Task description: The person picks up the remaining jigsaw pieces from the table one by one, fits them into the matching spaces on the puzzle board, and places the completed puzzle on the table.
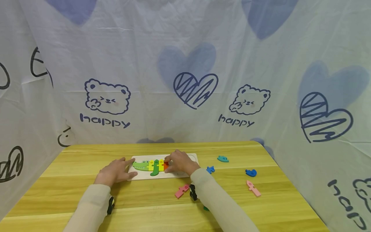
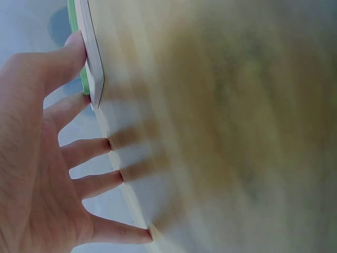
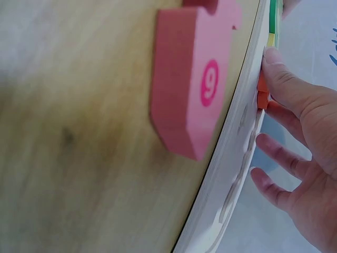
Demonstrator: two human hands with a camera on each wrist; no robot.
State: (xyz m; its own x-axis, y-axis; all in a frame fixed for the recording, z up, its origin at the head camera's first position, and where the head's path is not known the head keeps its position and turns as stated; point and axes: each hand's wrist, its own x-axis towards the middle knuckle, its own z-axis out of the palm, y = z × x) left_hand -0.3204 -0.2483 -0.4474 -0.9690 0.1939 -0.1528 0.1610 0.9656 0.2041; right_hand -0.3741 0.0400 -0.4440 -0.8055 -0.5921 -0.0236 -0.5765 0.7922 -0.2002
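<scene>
A pale wooden puzzle board point(image 1: 187, 157) lies on the table, with a light-green crocodile head point(image 1: 140, 165), yellow pieces and a dark-green piece point(image 1: 156, 167) joined in a row. My left hand point(image 1: 114, 172) steadies the board's left end with fingers spread; in the left wrist view its thumb and index finger touch the board corner point(image 2: 96, 79). My right hand point(image 1: 181, 162) pinches an orange-red puzzle piece point(image 1: 166, 165) between thumb and index finger at the right end of the row. The right wrist view shows this orange piece point(image 3: 263, 97) at the board, other fingers held away.
Loose puzzle pieces lie to the right: a teal one point(image 1: 223, 159), a blue one point(image 1: 210, 169), a dark-blue one point(image 1: 251, 173) and a light-pink one point(image 1: 253, 188). A pink piece point(image 1: 182, 191) marked 9 sits before the board. A green piece point(image 1: 206, 208) is partly hidden by my right sleeve.
</scene>
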